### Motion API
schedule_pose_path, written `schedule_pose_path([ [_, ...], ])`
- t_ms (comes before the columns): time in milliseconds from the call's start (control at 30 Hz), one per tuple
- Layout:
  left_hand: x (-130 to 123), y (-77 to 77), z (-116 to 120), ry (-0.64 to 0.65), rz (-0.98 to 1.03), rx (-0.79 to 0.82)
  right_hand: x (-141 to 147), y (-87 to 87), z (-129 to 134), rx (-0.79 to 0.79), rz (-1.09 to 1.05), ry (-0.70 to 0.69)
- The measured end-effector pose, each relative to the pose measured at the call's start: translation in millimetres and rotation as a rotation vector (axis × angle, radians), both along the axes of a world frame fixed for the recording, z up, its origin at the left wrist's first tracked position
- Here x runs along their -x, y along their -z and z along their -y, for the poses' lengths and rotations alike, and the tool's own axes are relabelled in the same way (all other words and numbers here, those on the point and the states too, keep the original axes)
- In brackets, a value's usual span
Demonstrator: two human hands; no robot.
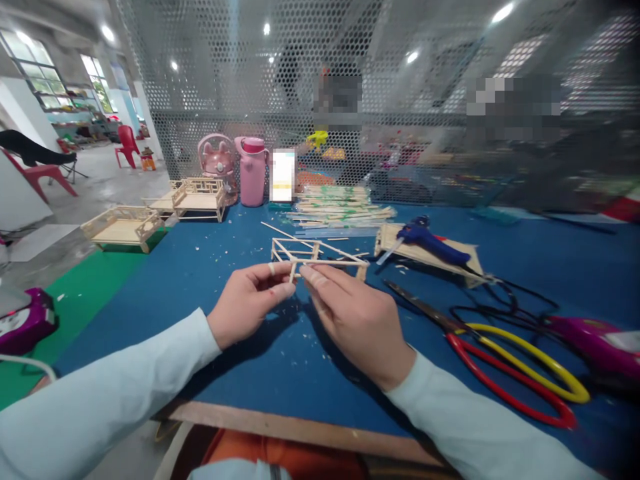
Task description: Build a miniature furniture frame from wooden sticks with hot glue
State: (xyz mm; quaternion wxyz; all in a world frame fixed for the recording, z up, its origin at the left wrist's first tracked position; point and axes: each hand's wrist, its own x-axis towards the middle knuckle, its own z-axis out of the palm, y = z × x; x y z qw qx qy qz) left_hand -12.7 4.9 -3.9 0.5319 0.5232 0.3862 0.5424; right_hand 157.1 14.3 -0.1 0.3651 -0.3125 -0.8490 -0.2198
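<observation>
At centre, left hand [250, 301] and right hand [357, 320] pinch a stick frame [340, 263], joined but unfilled. At left, wooden models [119, 232] look finished.

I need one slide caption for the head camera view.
Left hand holding a wooden frame, right hand at its near corner, blue table below, scissors to the right.

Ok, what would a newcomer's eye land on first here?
Probably the large scissors with red and yellow handles, lying open to the right of the right hand. Next, the pale stick frame at centre, its near corner held by the left hand and right hand. Behind, a pink bottle stands before the mesh screen.
</observation>
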Motion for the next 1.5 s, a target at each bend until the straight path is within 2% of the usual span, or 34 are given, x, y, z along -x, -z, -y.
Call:
schedule_pose_path([
  [200,-1.7,1.6,-0.5,-0.026,-0.018,-0.006,1.7,-4.8,-0.7,-0.014,-0.001,-0.017],
  [867,-4.1,-1.5,0.2,-0.084,-0.033,0.003,1.0,-1.7,-0.1,-0.009,0.01,-0.016],
  [1233,-5.8,0.4,1.6,-0.064,-0.042,0.003,1.0,-2.3,-1.3,-0.001,-0.016,0.0],
  [1500,-7.1,2.5,1.7,-0.068,-0.061,-0.003,0.2,0.9,-0.9,0.004,-0.004,-0.047],
])
